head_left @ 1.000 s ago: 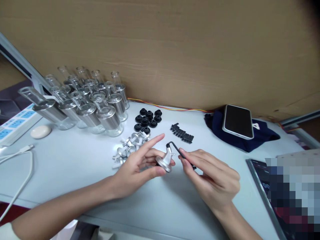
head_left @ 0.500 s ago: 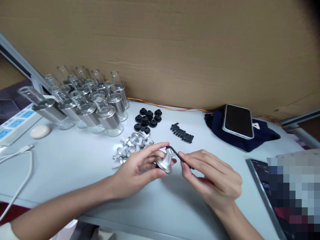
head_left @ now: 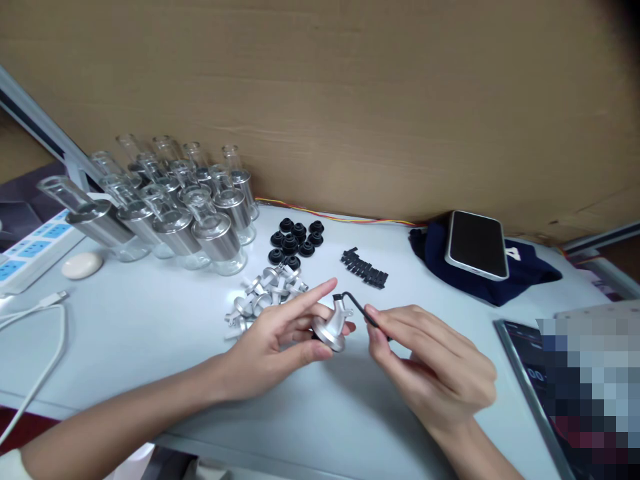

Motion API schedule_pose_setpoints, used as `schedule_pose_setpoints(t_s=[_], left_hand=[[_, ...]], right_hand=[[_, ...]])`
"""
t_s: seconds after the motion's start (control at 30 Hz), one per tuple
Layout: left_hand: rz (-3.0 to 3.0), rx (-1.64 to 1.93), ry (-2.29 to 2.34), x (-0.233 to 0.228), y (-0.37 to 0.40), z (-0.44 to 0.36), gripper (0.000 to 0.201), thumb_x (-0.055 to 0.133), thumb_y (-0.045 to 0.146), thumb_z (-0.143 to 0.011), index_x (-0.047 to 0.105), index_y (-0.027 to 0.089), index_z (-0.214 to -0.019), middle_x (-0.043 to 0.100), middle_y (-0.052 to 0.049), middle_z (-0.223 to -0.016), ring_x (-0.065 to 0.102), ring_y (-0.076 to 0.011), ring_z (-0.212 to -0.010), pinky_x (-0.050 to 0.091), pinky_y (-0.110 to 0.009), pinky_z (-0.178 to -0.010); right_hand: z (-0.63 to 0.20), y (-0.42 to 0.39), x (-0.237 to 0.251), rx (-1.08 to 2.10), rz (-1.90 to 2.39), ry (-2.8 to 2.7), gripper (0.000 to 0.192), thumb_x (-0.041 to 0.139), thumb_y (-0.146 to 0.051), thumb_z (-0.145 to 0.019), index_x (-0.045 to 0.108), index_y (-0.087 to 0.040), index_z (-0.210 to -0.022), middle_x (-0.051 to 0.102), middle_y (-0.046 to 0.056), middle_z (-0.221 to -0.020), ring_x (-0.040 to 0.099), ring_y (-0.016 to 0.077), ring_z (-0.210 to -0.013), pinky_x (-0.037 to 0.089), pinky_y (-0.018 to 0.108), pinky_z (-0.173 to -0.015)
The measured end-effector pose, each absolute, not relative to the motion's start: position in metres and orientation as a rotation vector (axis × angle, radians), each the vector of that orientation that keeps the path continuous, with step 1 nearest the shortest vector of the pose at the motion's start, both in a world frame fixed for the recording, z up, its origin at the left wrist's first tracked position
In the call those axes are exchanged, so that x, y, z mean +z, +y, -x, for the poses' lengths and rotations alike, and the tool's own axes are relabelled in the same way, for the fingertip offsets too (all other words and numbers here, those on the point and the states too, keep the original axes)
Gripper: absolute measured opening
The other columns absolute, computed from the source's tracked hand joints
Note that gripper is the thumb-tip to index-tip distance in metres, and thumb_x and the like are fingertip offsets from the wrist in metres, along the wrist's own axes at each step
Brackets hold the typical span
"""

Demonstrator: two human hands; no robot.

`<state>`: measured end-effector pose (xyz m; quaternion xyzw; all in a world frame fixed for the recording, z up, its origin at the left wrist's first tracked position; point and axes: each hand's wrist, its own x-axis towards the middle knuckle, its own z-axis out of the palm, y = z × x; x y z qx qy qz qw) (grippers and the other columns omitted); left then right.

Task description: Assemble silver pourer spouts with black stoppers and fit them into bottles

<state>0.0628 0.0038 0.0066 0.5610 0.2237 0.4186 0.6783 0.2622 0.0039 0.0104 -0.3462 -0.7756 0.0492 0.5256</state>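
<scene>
My left hand [head_left: 280, 337] holds a small silver funnel-shaped metal part [head_left: 332, 327] just above the white table [head_left: 150, 320], index finger stretched out over it. My right hand [head_left: 430, 363] grips a black hex key [head_left: 356, 305], whose bent short end sits in the top of the metal part. Behind my left hand lies a pile of the same silver parts [head_left: 265, 297]. Farther back are several black rubber caps [head_left: 295, 241] and a row of small black pieces [head_left: 365, 268].
Several glass bottles with metal collars [head_left: 170, 207] stand at the back left. A phone [head_left: 476, 243] rests on dark blue cloth [head_left: 525, 270] at the right. A tablet [head_left: 550, 393] lies front right; a white cable [head_left: 45, 353], power strip [head_left: 25, 257] and oval white object [head_left: 83, 265] at left. Cardboard wall [head_left: 350, 100] behind.
My left index finger lifted and straightened again after curling onto the part. My right hand shifted slightly right and down with the hex key, which stays in the part.
</scene>
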Motion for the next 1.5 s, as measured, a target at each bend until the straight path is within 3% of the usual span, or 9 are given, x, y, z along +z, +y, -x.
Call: schedule_pose_setpoints(t_s=[0.17,0.4,0.83,1.03,1.23,1.5], left_hand=[[-1.189,0.893,0.522,0.0068,0.002,-0.0643,0.063,0.064,0.016,-0.086,0.041,0.048,-0.134,0.058,0.004,-0.103,0.061,-0.0125,-0.107,0.045,-0.022,-0.094],[-1.259,0.91,0.502,0.0068,0.0025,-0.0635,0.055,0.061,0.017,-0.088,0.046,0.046,-0.132,0.057,0.003,-0.104,0.061,-0.0103,-0.104,0.046,-0.019,-0.093],[-1.393,0.958,0.59,0.0079,0.0038,-0.0615,0.051,0.062,0.019,-0.088,0.047,0.038,-0.132,0.062,0.001,-0.103,0.062,-0.012,-0.099,0.046,-0.022,-0.093],[-1.418,0.976,0.658,0.0087,0.0049,-0.0616,0.05,0.064,0.02,-0.086,0.048,0.032,-0.132,0.067,0.001,-0.099,0.062,-0.0127,-0.098,0.045,-0.023,-0.092],[-1.418,0.97,0.679,0.01,0.0048,-0.0598,0.052,0.067,0.016,-0.083,0.05,0.031,-0.13,0.068,0.003,-0.099,0.063,-0.0109,-0.098,0.045,-0.02,-0.092],[-1.353,0.958,0.691,0.012,0.0052,-0.0614,0.052,0.069,0.012,-0.079,0.052,0.025,-0.126,0.071,0.002,-0.097,0.065,-0.0108,-0.095,0.046,-0.021,-0.093]], right_hand=[[-0.2616,0.005,0.0117,0.06,0.769,-1.851,0.041,0.063,0.006,-0.074,0.068,-0.019,-0.105,0.071,0.005,-0.075,0.064,0.0165,-0.063,0.052,0.03,-0.053],[-0.26,0.0054,0.0138,0.044,0.738,-1.89,0.032,0.062,0.006,-0.075,0.067,-0.017,-0.097,0.068,0.005,-0.072,0.063,0.0156,-0.062,0.052,0.028,-0.053],[-0.2588,0.0122,0.0133,0.186,0.659,-1.992,0.035,0.065,-0.004,-0.08,0.061,-0.014,-0.113,0.067,0.009,-0.082,0.06,0.0179,-0.071,0.051,0.032,-0.06],[-0.2596,0.0132,0.0124,0.174,0.646,-2.009,0.034,0.073,-0.026,-0.08,0.062,-0.012,-0.109,0.068,0.011,-0.078,0.06,0.0195,-0.068,0.05,0.033,-0.056],[-0.2568,0.0092,0.014,0.187,0.666,-1.995,0.03,0.07,-0.016,-0.081,0.062,-0.012,-0.11,0.07,0.009,-0.076,0.061,0.0173,-0.064,0.051,0.03,-0.054],[-0.2549,0.0062,0.0144,0.232,0.694,-1.989,0.018,0.068,-0.01,-0.079,0.063,-0.012,-0.097,0.068,0.008,-0.068,0.06,0.0148,-0.057,0.051,0.027,-0.05]])
